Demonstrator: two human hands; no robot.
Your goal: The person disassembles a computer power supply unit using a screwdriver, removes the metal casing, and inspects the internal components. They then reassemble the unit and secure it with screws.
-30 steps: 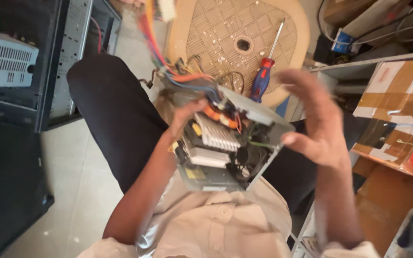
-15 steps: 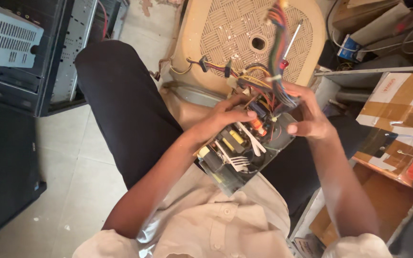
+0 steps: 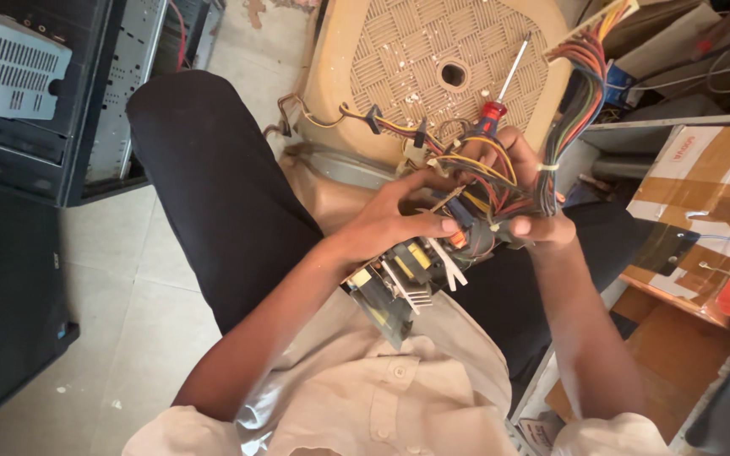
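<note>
Two hands work at the centre: the left hand [image 3: 386, 224] and the right hand [image 3: 525, 198], sharing one opened power supply unit [image 3: 403, 283] with one wire bundle [image 3: 580, 80] rising toward one o'clock. One screwdriver [image 3: 500, 97] lies at twelve o'clock on one beige plastic stool [image 3: 365, 76]. Two computer cases [image 3: 35, 84] stand at ten o'clock, and one cardboard box [image 3: 703, 203] sits at three o'clock.

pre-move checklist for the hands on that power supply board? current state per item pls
1. Left hand on the circuit board: ok, fingers lie across its top.
2. Right hand gripping the wire bundle: ok, wires rise out of the fist.
3. Board supported: ok, it rests over the lap.
4. Screwdriver within reach: ok, lying on the beige stool, handle just beyond the right hand.
5. Wires free of the board: cannot tell, hands hide the joints.
6. Loose screws accounted for: cannot tell.
</note>
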